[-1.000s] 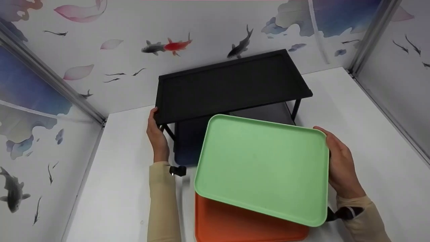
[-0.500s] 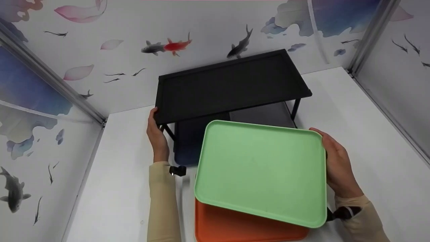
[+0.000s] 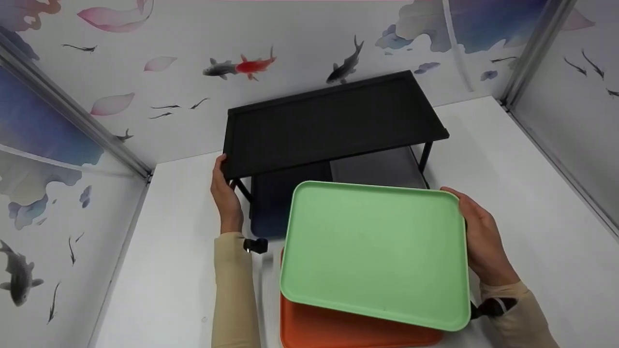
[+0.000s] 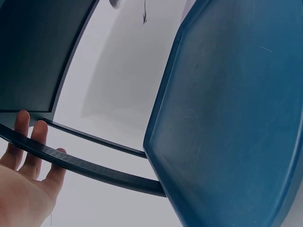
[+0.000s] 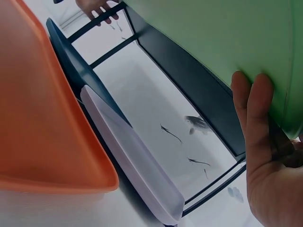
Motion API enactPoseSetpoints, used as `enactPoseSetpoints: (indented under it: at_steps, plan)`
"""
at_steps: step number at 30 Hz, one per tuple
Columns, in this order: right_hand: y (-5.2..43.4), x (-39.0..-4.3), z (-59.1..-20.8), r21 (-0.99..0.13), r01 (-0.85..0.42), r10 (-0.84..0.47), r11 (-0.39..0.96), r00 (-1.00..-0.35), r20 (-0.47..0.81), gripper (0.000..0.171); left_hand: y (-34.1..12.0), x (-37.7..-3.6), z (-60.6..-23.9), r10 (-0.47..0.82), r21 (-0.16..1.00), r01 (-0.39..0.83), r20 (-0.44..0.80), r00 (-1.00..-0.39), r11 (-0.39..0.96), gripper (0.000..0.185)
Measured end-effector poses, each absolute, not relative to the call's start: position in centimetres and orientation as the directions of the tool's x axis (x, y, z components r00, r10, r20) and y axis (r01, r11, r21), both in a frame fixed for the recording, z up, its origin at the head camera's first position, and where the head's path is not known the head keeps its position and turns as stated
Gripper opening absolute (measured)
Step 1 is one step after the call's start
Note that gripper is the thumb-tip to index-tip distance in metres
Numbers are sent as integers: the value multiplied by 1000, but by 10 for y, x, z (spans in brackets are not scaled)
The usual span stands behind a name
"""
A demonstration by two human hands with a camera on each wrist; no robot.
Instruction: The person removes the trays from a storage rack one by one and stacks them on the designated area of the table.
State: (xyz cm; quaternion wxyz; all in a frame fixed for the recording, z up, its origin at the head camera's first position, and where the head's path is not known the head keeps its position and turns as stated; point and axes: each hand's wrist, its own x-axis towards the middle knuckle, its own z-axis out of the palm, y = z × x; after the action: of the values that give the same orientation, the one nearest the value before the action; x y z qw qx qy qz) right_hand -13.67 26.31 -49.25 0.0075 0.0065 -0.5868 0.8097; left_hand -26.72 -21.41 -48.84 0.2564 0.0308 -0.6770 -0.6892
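My right hand grips the right rim of a light green tray, thumb on top and fingers flat under it. The tray hangs slightly tilted above an orange tray that lies on the table near me. Behind them stands a black two-level rack. At its front left corner my left hand lies with straight fingers against a black side bar, thumb at the top shelf's edge. A dark blue tray and a pale grey tray sit on the lower shelf.
The white table is closed in by papered walls with fish prints at the back, left and right. The rack's top shelf is bare. The green tray's far edge lies just in front of the rack's lower shelf.
The green tray has drawn back from the rack toward me and turned squarer, carried by my right hand. My left hand and the rack have stayed put.
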Motion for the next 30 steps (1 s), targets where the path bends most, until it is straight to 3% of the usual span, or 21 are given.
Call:
enactPoseSetpoints:
  at_steps: [30]
  plan:
    - [260,-138,-506,-976,58,-146,-209,-989,-27,55,-216,-268,-490,-387,944,325,321,-865,55,51]
